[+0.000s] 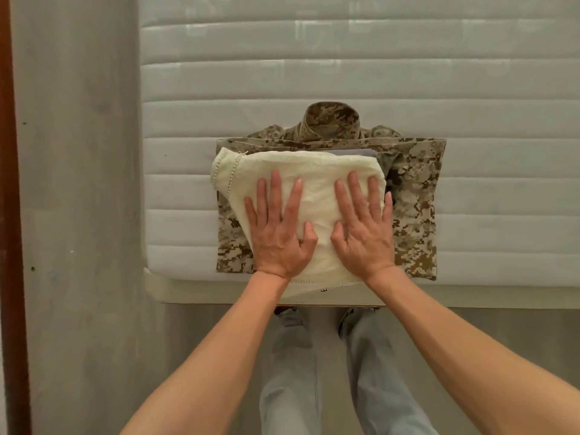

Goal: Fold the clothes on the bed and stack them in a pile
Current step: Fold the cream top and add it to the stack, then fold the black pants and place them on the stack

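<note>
A folded cream lace garment [317,174] with a pearl-beaded edge lies on top of a folded desert-camouflage jacket [417,196] near the front edge of the white quilted mattress [314,73]. A thin strip of grey cloth [351,151] shows between the two along the cream garment's far edge. My left hand [277,229] and my right hand [364,227] press flat on the cream garment, fingers straight and spread, thumbs pointing toward each other. The cream garment's near hem hangs slightly over the mattress edge.
The mattress rests on a pale bed base [470,295] that runs along its front. A grey floor [78,215] lies to the left, with a dark wooden strip [8,215] at the far left. My legs in light jeans [288,372] stand against the bed.
</note>
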